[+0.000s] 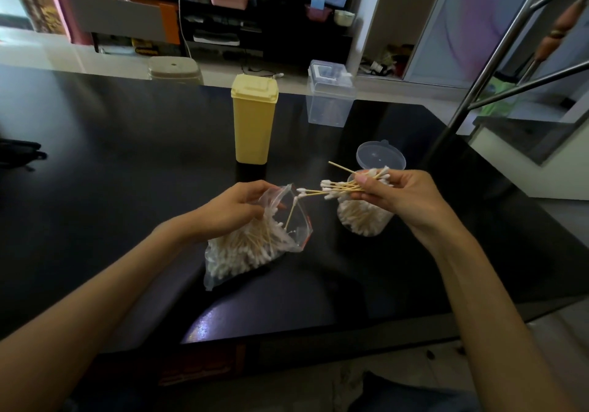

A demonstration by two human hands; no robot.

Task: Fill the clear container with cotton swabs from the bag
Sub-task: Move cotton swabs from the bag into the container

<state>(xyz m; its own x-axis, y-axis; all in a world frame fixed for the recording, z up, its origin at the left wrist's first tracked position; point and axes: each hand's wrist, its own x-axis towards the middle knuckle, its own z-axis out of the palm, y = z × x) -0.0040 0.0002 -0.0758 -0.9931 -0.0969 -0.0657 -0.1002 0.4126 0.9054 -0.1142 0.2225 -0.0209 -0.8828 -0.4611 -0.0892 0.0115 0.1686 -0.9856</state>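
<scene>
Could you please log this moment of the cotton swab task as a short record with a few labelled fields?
left hand: left hand grips the open mouth of the bag
right hand: right hand pinches a bundle of cotton swabs above the clear container
bag: lying on the black table, many swabs inside
clear container: upright, partly filled, hinged lid open
behind: yellow container, lid closed; clear box at the far edge

Beyond the glossy black table (127,163), a pale tiled floor (63,51) met dark shelving (274,32), with a steel ladder (497,61) standing rightward.
</scene>
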